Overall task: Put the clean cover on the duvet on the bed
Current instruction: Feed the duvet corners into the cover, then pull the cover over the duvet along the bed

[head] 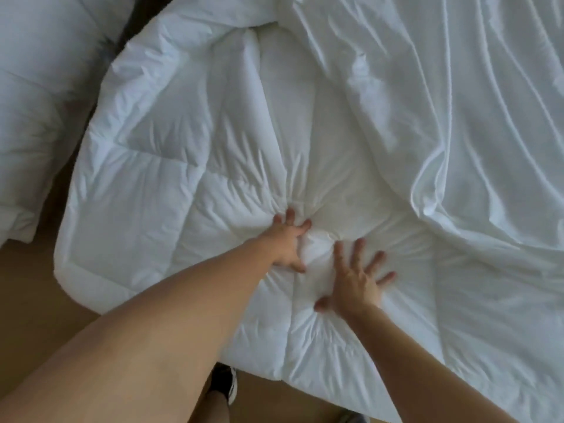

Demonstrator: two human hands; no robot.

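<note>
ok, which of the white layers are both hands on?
The quilted duvet in the middle, stitched into padded squares; left hand and right hand press it, while the smooth cover lies right.

The duvet (171, 166) lies in the middle, its near-left corner over the floor (27, 285). The cover (457, 117) lies over its right side. More bedding (36, 87) lies left.
</note>
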